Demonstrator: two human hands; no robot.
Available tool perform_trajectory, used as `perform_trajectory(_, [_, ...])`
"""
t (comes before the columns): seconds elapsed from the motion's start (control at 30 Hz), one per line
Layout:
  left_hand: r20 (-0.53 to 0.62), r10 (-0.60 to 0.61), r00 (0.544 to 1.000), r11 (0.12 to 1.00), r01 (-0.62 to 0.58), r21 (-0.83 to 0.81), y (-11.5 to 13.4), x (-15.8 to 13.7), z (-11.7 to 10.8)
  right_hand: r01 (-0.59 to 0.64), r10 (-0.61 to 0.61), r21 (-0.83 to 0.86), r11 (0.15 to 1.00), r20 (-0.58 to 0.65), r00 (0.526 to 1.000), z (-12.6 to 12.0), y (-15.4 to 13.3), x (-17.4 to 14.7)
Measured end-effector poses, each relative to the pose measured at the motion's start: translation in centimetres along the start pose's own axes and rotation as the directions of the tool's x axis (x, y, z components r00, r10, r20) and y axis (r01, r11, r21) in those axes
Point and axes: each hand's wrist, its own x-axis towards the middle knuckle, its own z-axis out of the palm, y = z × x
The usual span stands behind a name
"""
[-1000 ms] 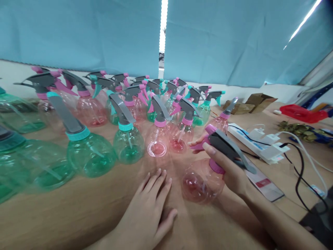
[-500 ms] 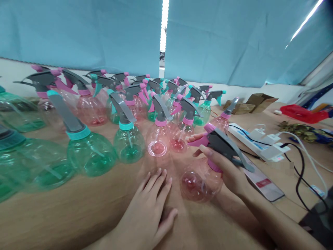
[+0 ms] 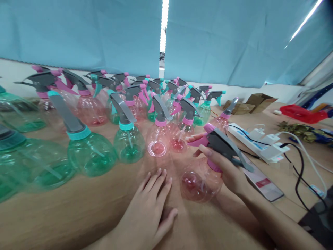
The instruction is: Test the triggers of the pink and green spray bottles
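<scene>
Left hand: left hand [image 3: 148,205] palm down on the table [image 3: 91,215], fingers a little spread, thumb out to the side; holds nothing.
Right hand: right hand [image 3: 230,172] wrapped about the neck of the held bottle [image 3: 200,184]; thumb on the near side, fingertips at the trigger [image 3: 199,140] beyond. Grip closed on the bottle. Whether the trigger is squeezed, cannot tell.
Held bottle: clear pink body, pink collar, grey head [image 3: 223,144]. Right of the left hand, in front of the bottle rows. Top leans right in view; whether the base touches the table, cannot tell.
Near row: big green bottle [image 3: 91,152] with turquoise collar; small green bottle [image 3: 128,144] next right; then pink bottle [image 3: 157,139] with pink collar, just beyond the left fingertips.
Behind: many more pink and green sprayers, crowded, spouts turned various ways.
Right side: phone [image 3: 266,185] lying flat, partly behind the right hand; power strip [image 3: 241,135] with white plugs [image 3: 272,150] and black cable [image 3: 301,166].
Far right: open carton [image 3: 260,102]; red tray [image 3: 301,113].
Backdrop: blue curtain [image 3: 78,34], bright slit [image 3: 163,27] down the middle.
</scene>
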Motion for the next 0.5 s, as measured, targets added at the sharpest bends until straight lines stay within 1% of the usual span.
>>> perform_trajectory(0.17, [0.013,-0.013,1.000,0.999,0.014,-0.034,-0.1,-0.1,0.1,-0.031,0.031,-0.035,0.999,0.002,1.000,-0.2,0.0,0.1])
perform_trajectory(0.33, [0.012,-0.010,1.000,0.999,0.010,-0.050,-0.1,-0.1,0.2,-0.046,0.039,-0.087,0.995,-0.083,0.996,-0.7,0.8,-0.1])
perform_trajectory(0.5, [0.020,-0.011,1.000,1.000,0.011,-0.023,-0.1,0.0,0.0,-0.017,0.010,-0.055,0.998,-0.132,0.991,-0.6,1.7,-0.6])
